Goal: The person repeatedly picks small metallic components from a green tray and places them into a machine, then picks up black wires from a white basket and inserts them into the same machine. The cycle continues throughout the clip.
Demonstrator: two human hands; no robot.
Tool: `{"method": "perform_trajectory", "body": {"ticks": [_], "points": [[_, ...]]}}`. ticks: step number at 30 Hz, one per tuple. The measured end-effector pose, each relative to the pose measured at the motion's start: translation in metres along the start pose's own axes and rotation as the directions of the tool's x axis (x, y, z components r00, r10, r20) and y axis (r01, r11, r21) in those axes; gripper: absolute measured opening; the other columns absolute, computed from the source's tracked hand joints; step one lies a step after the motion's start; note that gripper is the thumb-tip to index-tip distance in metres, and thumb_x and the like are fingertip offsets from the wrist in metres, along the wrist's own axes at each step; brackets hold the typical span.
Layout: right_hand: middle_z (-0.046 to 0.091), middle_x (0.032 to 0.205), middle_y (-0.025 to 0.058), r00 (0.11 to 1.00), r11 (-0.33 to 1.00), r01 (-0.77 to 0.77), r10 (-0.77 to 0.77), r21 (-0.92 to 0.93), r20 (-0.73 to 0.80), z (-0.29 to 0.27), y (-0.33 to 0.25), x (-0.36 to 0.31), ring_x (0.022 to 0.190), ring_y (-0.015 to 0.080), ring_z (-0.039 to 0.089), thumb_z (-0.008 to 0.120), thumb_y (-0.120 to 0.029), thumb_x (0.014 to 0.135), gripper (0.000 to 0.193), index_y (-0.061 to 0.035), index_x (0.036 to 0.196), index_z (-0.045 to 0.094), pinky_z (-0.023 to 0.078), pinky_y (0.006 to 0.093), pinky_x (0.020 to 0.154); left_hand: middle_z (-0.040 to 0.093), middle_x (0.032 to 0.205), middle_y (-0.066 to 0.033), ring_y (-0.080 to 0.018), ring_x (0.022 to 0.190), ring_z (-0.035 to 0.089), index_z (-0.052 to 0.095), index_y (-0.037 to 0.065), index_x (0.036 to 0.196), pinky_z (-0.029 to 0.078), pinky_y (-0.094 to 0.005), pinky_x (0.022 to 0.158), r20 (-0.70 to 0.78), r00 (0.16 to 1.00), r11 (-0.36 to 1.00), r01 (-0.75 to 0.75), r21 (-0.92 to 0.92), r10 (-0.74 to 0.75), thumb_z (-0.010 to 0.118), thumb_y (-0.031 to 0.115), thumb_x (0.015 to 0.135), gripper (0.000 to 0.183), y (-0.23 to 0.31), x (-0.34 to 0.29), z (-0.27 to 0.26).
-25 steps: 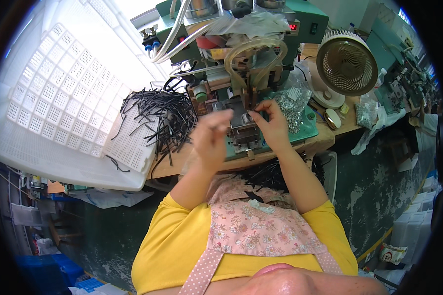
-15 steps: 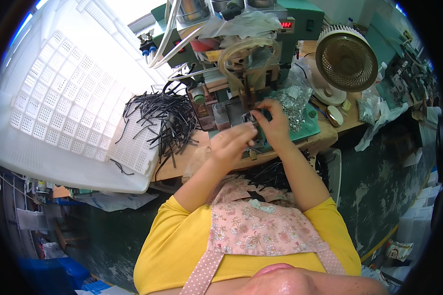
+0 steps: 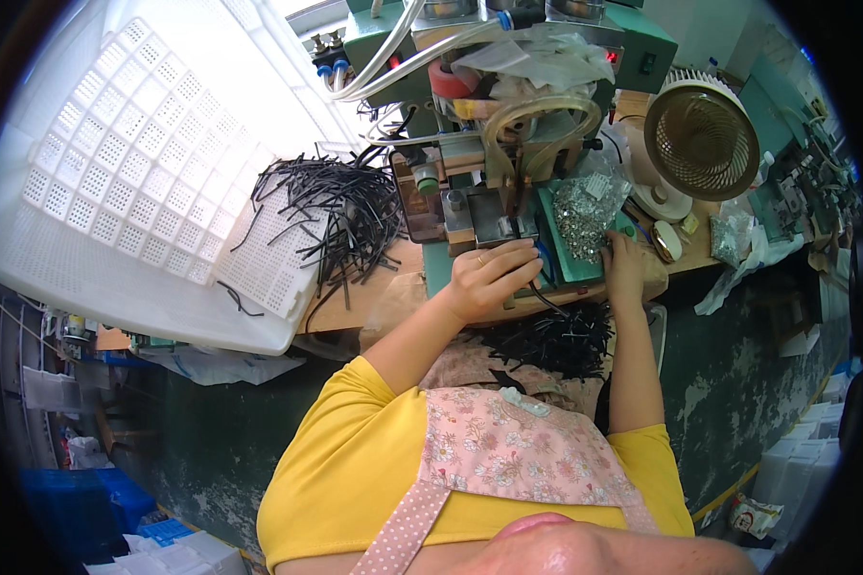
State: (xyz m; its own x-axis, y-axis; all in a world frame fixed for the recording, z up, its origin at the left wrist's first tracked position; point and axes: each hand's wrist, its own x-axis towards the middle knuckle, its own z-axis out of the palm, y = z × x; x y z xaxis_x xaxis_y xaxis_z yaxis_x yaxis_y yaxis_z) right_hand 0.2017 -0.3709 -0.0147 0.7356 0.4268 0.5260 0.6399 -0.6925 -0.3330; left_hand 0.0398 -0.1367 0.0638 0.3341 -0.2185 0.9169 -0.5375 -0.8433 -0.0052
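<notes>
My left hand point(image 3: 494, 278) is closed on a thin black strip point(image 3: 549, 302) at the front of the press machine point(image 3: 494, 225). The strip's tail hangs below the fingers toward the dark pile at my lap. The strip's far end is mostly hidden by the fingers. My right hand point(image 3: 624, 271) is at the right edge of a green tray point(image 3: 585, 272), beside a heap of small silvery metal pieces point(image 3: 577, 222). Its thumb and fingers are bent close together; whatever may be between them is too small to tell.
Left of the machine, black strips point(image 3: 340, 216) lie heaped beside a large white perforated basket point(image 3: 129, 144). More black strips point(image 3: 556, 343) are piled below the table edge. A round fan point(image 3: 702, 132) stands at the right, with a small oval case point(image 3: 665, 241) nearby.
My right hand has left the machine's front and moved right to the tray's edge. My left hand stays at the machine with the strip. The whole view has shifted slightly.
</notes>
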Motion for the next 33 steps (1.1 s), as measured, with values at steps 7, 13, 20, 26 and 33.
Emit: {"method": "perform_trajectory", "body": {"ticks": [7, 13, 20, 26, 33], "points": [[0.058, 0.099, 0.0149, 0.999, 0.984, 0.006, 0.001, 0.181, -0.039, 0.020, -0.017, 0.020, 0.091, 0.0327, 0.059, 0.061, 0.002, 0.082, 0.020, -0.0015, 0.102, 0.059, 0.047, 0.0402, 0.075, 0.066, 0.103, -0.0097, -0.0250, 0.101, 0.065, 0.066, 0.006, 0.101, 0.055, -0.0314, 0.074, 0.046, 0.990, 0.986, 0.140, -0.086, -0.137, 0.065, 0.010, 0.080, 0.021, 0.014, -0.003, -0.006], [0.058, 0.105, 0.0140, 0.983, 0.946, -0.039, 0.094, 0.322, -0.155, 0.027, -0.043, 0.025, 0.091, 0.0295, 0.060, 0.062, -0.002, 0.087, 0.011, -0.0001, 0.097, 0.063, 0.048, 0.0369, 0.076, 0.065, 0.100, -0.0077, -0.0260, 0.100, 0.061, 0.065, 0.008, 0.099, 0.048, -0.0401, 0.091, -0.163, 0.968, 0.967, 0.216, 0.138, -0.193, 0.066, 0.007, 0.081, 0.018, -0.038, -0.039, -0.041], [0.059, 0.107, 0.0139, 0.969, 0.960, 0.079, -0.010, 0.268, -0.248, 0.028, -0.043, 0.022, 0.091, 0.0298, 0.059, 0.065, -0.005, 0.086, 0.010, -0.0013, 0.095, 0.065, 0.047, 0.0365, 0.080, 0.064, 0.095, -0.0035, -0.0244, 0.096, 0.057, 0.065, 0.012, 0.090, 0.043, -0.0402, 0.082, 0.044, 0.663, 0.416, 0.415, 0.809, -0.747, 0.063, 0.021, 0.083, 0.011, -0.207, -0.118, -0.117], [0.063, 0.093, 0.0069, 0.975, 0.976, 0.078, -0.033, 0.202, -0.219, 0.029, -0.038, 0.021, 0.086, 0.0265, 0.057, 0.063, -0.009, 0.087, 0.008, -0.0088, 0.095, 0.062, 0.036, 0.0377, 0.083, 0.063, 0.091, -0.0058, -0.0265, 0.094, 0.057, 0.062, 0.011, 0.090, 0.045, -0.0389, 0.080, 0.140, 0.622, 0.423, 0.334, 0.842, -0.770, 0.062, 0.019, 0.083, 0.011, -0.221, -0.143, -0.122], [0.064, 0.094, 0.0064, 0.987, 0.974, 0.061, -0.026, 0.220, -0.157, 0.031, -0.038, 0.021, 0.090, 0.0257, 0.058, 0.062, -0.010, 0.088, 0.010, -0.0109, 0.099, 0.063, 0.036, 0.0389, 0.084, 0.066, 0.090, -0.0100, -0.0271, 0.082, 0.063, 0.060, 0.006, 0.101, 0.051, -0.0351, 0.070, -0.131, 0.508, 0.373, 0.762, 0.530, -0.851, 0.053, 0.021, 0.094, 0.018, -0.171, -0.101, -0.136]]}}
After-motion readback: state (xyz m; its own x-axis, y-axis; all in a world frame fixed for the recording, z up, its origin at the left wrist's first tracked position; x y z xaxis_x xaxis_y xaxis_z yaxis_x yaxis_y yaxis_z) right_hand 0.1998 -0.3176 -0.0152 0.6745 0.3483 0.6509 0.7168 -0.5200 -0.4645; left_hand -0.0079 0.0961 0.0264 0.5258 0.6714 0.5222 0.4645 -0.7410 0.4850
